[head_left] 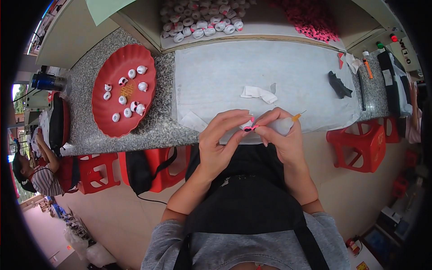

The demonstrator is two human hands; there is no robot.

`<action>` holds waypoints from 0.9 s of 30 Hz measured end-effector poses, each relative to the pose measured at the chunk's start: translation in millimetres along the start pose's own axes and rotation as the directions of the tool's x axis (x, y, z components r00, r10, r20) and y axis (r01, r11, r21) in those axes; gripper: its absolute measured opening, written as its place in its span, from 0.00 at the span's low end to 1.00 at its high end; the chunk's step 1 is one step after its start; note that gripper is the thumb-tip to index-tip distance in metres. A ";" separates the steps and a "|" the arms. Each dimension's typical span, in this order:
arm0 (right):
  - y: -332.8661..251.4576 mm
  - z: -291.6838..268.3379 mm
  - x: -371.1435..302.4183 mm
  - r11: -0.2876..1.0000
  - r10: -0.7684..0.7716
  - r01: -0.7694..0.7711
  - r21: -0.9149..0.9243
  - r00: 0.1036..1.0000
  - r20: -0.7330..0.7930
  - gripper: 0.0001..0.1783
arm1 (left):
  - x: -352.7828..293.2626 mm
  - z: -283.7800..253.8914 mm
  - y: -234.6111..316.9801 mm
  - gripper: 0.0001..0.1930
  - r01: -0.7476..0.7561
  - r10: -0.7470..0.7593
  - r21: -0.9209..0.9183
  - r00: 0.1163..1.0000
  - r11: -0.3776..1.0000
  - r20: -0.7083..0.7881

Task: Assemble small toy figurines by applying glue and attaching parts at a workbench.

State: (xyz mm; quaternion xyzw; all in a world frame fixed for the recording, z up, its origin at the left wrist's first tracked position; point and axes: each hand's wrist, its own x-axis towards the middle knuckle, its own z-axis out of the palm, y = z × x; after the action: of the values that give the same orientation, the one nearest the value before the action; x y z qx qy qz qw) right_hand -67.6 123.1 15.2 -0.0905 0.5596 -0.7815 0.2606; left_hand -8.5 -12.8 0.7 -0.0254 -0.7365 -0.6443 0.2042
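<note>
In front of my apron, at the near edge of the white sheet (207, 85), my two hands meet. Between the fingers of my left hand (217, 139) is a small white toy head (245, 124) with pink on it. The thumb and forefinger of my right hand (288, 141) pinch a tiny pink and black piece (250, 128) against it. That same right hand also keeps a translucent squeeze bottle (283, 126) in its palm, its yellow needle tip (296, 118) pointing up and right. Fingers hide part of the toy head.
A red scalloped plate (102, 85) with several white heads stands at left. On the shelf behind lie white heads (198, 24) and pink pieces (315, 27). Crumpled tissue (258, 94), a black cloth (338, 85) and an orange pen (367, 66) rest further back. Red stools (357, 144) flank me.
</note>
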 end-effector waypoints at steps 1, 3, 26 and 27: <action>1.1 -0.1 0.3 1.000 -0.007 0.007 -0.006 1.000 -0.008 0.05 | -0.3 -0.3 -0.7 0.15 -0.011 0.012 -0.015 1.000 1.000 0.013; 1.7 -1.0 0.2 1.000 -0.020 0.020 -0.012 1.000 -0.009 0.05 | -0.2 0.8 -0.6 0.15 0.011 -0.010 -0.079 1.000 0.997 0.014; 1.7 0.6 1.9 0.998 -0.011 0.023 -0.055 0.980 0.197 0.18 | -4.9 2.0 3.0 0.13 0.181 -0.169 -0.513 0.983 0.839 0.072; 2.3 0.8 1.0 1.000 -0.005 0.010 -0.025 0.983 0.185 0.18 | -5.7 2.5 2.9 0.13 0.197 -0.186 -0.522 0.980 0.830 0.074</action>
State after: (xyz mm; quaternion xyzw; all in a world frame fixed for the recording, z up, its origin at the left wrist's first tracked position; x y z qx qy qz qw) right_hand -67.4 121.3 13.3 -0.1680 0.5428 -0.7634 0.3073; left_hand -3.1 -8.6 1.3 -0.0131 -0.5325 -0.8383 0.1164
